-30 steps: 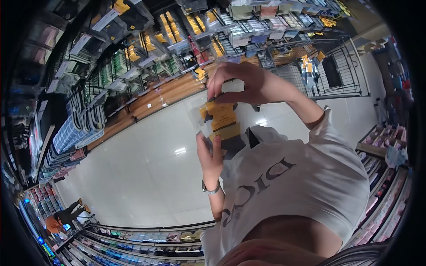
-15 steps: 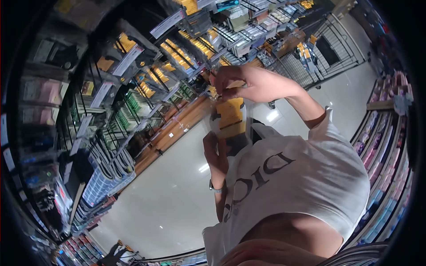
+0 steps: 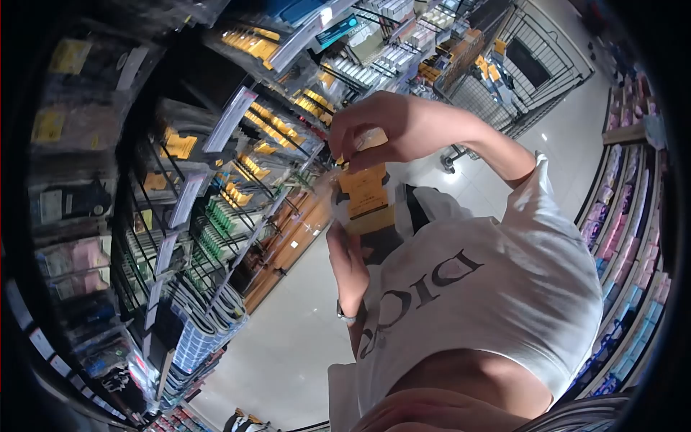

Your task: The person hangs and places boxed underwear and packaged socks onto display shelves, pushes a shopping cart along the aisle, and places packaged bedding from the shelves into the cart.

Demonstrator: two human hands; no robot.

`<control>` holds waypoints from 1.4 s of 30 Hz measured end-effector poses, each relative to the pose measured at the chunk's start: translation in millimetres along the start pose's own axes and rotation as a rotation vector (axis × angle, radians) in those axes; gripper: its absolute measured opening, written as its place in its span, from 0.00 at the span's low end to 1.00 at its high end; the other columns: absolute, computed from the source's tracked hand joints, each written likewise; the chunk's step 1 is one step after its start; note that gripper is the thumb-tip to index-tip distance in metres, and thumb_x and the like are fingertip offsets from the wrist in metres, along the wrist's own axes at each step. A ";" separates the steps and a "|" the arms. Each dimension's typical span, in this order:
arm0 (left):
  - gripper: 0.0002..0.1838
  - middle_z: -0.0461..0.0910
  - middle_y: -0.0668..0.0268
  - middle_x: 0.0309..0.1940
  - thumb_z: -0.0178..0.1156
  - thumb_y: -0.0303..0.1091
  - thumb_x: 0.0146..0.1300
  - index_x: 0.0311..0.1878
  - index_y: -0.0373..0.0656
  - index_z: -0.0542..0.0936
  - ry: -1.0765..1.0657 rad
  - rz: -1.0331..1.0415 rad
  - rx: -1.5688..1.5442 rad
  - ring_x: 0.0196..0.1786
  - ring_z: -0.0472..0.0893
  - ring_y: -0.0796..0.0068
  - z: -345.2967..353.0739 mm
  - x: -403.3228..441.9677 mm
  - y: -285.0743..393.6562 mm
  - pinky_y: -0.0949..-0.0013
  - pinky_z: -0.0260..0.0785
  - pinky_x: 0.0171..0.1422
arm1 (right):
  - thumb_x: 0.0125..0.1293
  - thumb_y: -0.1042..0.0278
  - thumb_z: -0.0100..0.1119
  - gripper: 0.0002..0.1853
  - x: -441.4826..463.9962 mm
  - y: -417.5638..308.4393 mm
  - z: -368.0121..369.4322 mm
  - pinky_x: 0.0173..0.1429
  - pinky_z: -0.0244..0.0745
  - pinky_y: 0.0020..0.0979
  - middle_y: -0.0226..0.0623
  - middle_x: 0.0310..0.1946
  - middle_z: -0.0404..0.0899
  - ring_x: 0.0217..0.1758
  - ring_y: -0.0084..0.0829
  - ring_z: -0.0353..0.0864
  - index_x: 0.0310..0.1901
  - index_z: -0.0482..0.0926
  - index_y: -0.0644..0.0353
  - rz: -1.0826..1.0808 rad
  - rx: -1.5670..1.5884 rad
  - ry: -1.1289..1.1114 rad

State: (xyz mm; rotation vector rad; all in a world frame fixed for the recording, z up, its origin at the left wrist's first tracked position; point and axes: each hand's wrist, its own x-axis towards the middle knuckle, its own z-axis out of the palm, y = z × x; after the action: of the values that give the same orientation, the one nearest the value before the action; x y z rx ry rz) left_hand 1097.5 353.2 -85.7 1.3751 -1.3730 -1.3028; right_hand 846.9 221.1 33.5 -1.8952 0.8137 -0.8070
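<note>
A clear plastic package [image 3: 369,196] with an orange-yellow card and dark fabric inside is held in front of my chest. At its top edge, the fingers and thumb of my right hand [image 3: 392,129] are pinched together on it. My left hand [image 3: 348,266], with a watch on the wrist, grips the package's lower left side; part of its fingers is hidden behind the package. The card faces up toward the camera.
Hanging racks [image 3: 216,173] of packaged goods with orange cards run along the left. A wire shopping cart [image 3: 529,68] holding similar packages stands at the upper right. Folded blue checked cloths [image 3: 209,335] hang lower left. More stocked shelves [image 3: 619,237] line the right side.
The view has turned, so the racks on the left appear larger and the cart appears shifted and tilted. Both hands keep hold of the package. The distant person at lower left has mostly left the view.
</note>
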 end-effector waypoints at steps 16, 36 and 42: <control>0.14 0.69 0.76 0.32 0.59 0.27 0.74 0.60 0.36 0.73 -0.088 0.016 0.048 0.33 0.64 0.89 57.0 107.0 19.4 0.80 0.55 0.36 | 0.75 0.72 0.56 0.12 0.8 64.8 -86.0 0.49 0.74 0.28 0.27 0.34 0.71 0.41 0.21 0.73 0.58 0.78 0.58 0.229 0.188 -0.080; 0.28 0.75 0.64 0.41 0.49 0.60 0.74 0.56 0.41 0.74 -0.528 -0.169 -1.436 0.39 0.73 0.67 97.7 151.4 -32.7 0.64 0.63 0.42 | 0.69 0.57 0.68 0.26 15.7 136.3 -2.3 0.23 0.74 0.21 0.34 0.45 0.83 0.31 0.20 0.83 0.62 0.74 0.61 0.503 1.008 0.083; 0.38 0.75 0.57 0.56 0.47 0.67 0.72 0.67 0.40 0.71 -0.218 -0.338 -1.273 0.55 0.75 0.58 70.3 128.3 1.3 0.55 0.68 0.59 | 0.64 0.47 0.71 0.26 29.3 120.6 2.6 0.13 0.58 0.19 0.24 0.23 0.77 0.12 0.13 0.67 0.52 0.81 0.62 0.707 0.574 0.251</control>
State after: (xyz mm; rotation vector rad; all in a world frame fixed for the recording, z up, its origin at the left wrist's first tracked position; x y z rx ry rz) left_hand 1014.5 235.9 -113.4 0.5526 -0.1857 -2.0334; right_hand 840.2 152.7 -69.9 -0.9124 1.1611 -0.7213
